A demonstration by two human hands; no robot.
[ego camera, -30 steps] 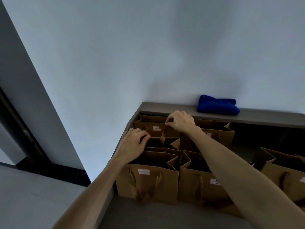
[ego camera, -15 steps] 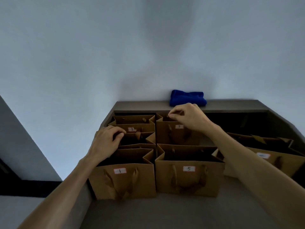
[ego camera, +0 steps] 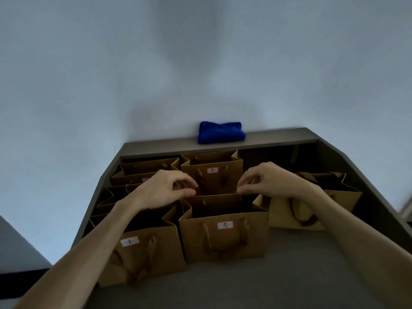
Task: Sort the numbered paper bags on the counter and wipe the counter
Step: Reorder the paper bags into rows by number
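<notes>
We've got both hands on the far rim of the bag marked 5 (ego camera: 224, 237) now. Half a second ago our left hand (ego camera: 163, 189) was over on the left column, fingers hooked into the bag behind the bag marked 1 (ego camera: 142, 253), and our right hand (ego camera: 270, 182) was up at the top edge of the back bag (ego camera: 211, 172) in the middle column. Both have since come in toward the middle, and the camera has swung a bit to the right too.

Left hand: thumb and forefinger close together at the left end of that rim, other fingers curled. Looks like a pinch on the paper edge, though the tips are a bit dim. Right hand does the same at the right end of the rim, thumb and forefinger pinched at the edge.

The bags themselves haven't shifted: 1 and 5 side by side at the front of the counter (ego camera: 289, 282), more bags stacked behind 1 on the left, and another bag (ego camera: 312, 210) off to the right, partly behind our right wrist. The folded blue cloth (ego camera: 220, 132) sits on the back ledge against the wall, untouched.
</notes>
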